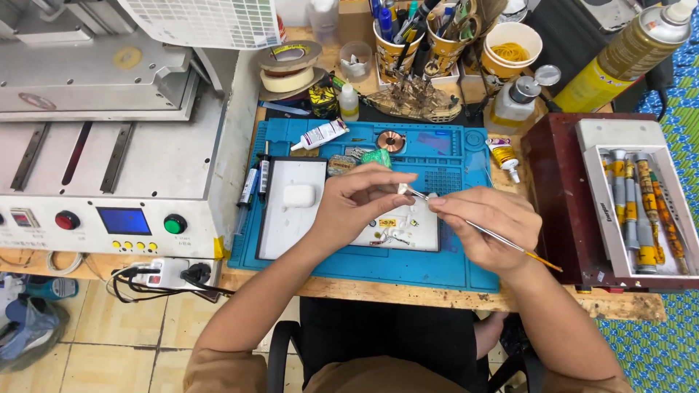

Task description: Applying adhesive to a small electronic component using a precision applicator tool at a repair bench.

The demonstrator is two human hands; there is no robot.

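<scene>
Left hand (357,204) pinching a tiny white part (403,188) between thumb and fingers (389,177); right hand (484,218) clamped on a thin brush (480,229), tip touching that part. Under both, a blue mat (451,164) on a wooden surface (437,295). White earbud case (298,195) left of the fingers; grey machine (109,167) further left; tiled floor (131,335) below
</scene>
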